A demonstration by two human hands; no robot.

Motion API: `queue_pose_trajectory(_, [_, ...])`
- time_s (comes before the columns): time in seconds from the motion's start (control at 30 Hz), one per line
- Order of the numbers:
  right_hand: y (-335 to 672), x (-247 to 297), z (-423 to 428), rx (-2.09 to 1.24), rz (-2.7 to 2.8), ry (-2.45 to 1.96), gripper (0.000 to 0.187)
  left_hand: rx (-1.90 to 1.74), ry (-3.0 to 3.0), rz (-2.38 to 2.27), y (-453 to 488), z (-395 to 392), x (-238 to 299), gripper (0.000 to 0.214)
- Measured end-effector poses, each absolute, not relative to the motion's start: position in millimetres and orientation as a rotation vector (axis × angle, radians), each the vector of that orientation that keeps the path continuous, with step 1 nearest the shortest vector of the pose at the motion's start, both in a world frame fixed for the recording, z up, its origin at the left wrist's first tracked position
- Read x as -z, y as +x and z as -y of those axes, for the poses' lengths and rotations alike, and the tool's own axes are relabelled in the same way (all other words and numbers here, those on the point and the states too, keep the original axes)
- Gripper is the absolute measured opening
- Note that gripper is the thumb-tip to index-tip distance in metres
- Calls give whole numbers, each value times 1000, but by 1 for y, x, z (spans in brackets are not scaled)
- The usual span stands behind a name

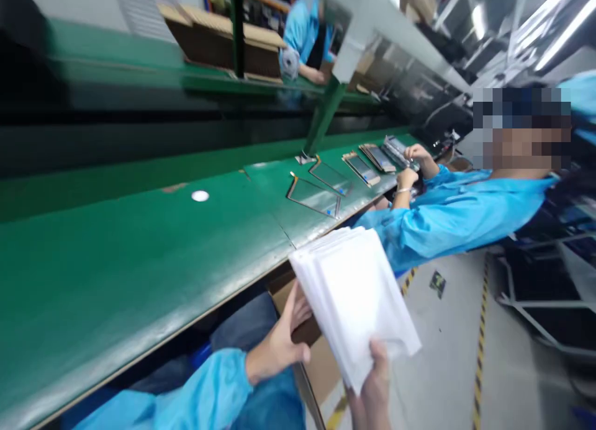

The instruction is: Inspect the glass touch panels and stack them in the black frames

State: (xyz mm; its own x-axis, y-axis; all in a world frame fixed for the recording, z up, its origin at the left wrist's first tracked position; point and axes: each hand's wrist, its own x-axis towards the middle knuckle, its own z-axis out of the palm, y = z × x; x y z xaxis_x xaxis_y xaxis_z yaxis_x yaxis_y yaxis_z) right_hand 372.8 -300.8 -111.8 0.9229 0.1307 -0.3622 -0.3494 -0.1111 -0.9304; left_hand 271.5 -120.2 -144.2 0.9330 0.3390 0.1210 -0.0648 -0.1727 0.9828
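A stack of thin white sheets or sleeves (354,287) is held up in front of me, tilted, past the bench's front edge. My right hand (375,383) grips its lower end, with the thumb on top and the other fingers hidden underneath. Beside the stack's left edge is my left hand (282,337), thumb and fingers apart; its fingertips are close to the edge, and whether they touch it I cannot tell. Below the hands stands a cardboard box (319,368), partly hidden by the stack and my left hand.
The green bench (139,275) carries a white disc (200,196), two thin dark frames (310,197) and several flat panels (361,169). A co-worker in blue (447,213) handles panels at right. Another person (302,33) works behind a green post (323,116). Striped tape (482,343) marks the floor.
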Motion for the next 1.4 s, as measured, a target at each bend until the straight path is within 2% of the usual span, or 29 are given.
queue_pose_trajectory(0.1, [312,99,209,-550,-142,-1392,79,-703,1223,-533,234,97,97,128])
queue_pose_trajectory(0.2, [277,72,140,-802,90,-1210,83,-874,1083,-865,198,32,57,110])
queue_pose_trajectory(0.3, [289,51,104,-942,361,-1164,78,-995,1066,-993,159,-42,30,86])
queue_pose_trajectory(0.37, [314,45,84,-787,434,-1299,77,-1025,1063,-1011,137,-78,21,79])
queue_pose_trajectory(0.43, [336,43,58,-669,555,-1432,84,-1015,1071,-1003,125,-99,17,76])
queue_pose_trajectory(0.47, [343,41,43,-692,614,-1449,85,-1007,1078,-993,122,-105,16,74])
queue_pose_trajectory(0.63, [341,33,-26,-952,785,-1398,68,-1029,1079,-1008,126,-109,16,55])
queue_pose_trajectory(0.73, [334,29,-40,-1006,784,-1383,69,-1034,1035,-1038,128,-110,16,43])
queue_pose_trajectory(0.9, [328,25,-45,-1005,785,-1375,63,-1023,916,-1082,123,-118,15,36])
queue_pose_trajectory(1.17, [318,24,-57,-992,777,-1426,76,-1030,765,-1080,117,-124,3,24])
queue_pose_trajectory(1.4, [310,18,-48,-953,933,-1413,56,-1053,670,-1056,120,-123,5,14])
